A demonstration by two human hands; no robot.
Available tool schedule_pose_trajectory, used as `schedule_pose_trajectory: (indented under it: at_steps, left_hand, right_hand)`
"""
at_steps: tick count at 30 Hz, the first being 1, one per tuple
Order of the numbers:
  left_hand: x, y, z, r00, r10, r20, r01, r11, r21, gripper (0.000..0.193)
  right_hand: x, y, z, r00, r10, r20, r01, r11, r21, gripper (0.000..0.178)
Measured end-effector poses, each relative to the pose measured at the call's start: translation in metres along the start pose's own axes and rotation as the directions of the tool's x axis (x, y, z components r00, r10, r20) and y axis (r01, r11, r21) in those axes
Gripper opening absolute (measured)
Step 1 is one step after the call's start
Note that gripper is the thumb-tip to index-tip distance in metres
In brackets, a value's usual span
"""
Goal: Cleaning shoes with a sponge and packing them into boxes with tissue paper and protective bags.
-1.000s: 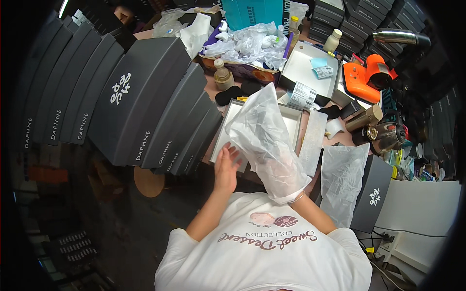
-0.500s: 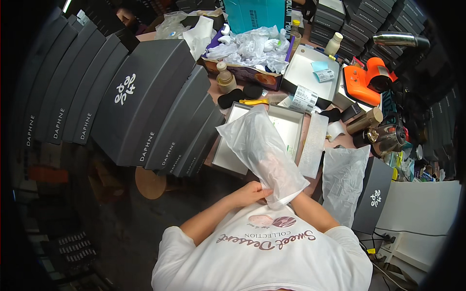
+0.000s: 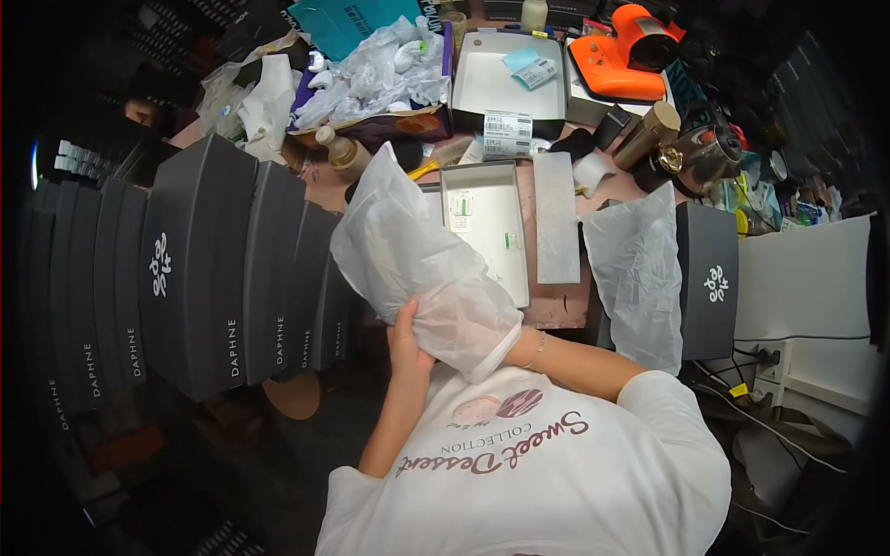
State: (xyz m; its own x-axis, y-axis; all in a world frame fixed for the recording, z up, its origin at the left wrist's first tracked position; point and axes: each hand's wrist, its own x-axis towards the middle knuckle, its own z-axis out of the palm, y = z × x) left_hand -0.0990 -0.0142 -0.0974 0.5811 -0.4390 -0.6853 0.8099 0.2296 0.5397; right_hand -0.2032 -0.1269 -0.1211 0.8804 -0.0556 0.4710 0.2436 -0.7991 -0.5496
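Observation:
A frosted white plastic bag stretches up and leftward in front of my chest. My left hand is closed on its outside, thumb on the near face, the other fingers mostly behind it. My right forearm enters the bag's mouth at the lower right. Through the film my right hand shows as a pinkish blur, its fingers not clear. Whether anything else is in the bag I cannot tell. Just beyond, partly covered by the bag, lies an open box with a white inside and small green-and-white labels.
Dark grey shoe boxes stand in a row at my left. To the right, another frosted bag hangs by a dark box. A pale flat strip, a crumpled-bag carton, an orange device and a kettle occupy the table.
My left hand has shifted from the bag's lower edge up its left side. The bag has swung leftward over my right hand. My view has turned, so the boxes appear displaced.

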Motion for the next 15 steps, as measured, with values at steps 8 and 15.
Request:
schedule_pose_trajectory:
  at_steps: [8,15]
  left_hand:
    - [0.029,0.007,0.041,0.663,0.661,0.352,-0.734,0.479,0.482,0.047]
    - [0.034,-0.016,0.086,0.588,-0.075,0.805,-0.800,-0.199,0.566,0.044]
  right_hand:
    - [-0.023,0.010,-0.090,0.541,0.841,-0.002,-0.325,0.212,0.922,0.063]
    - [-0.014,0.040,-0.092,0.453,0.861,0.231,-0.071,-0.224,0.972,0.049]
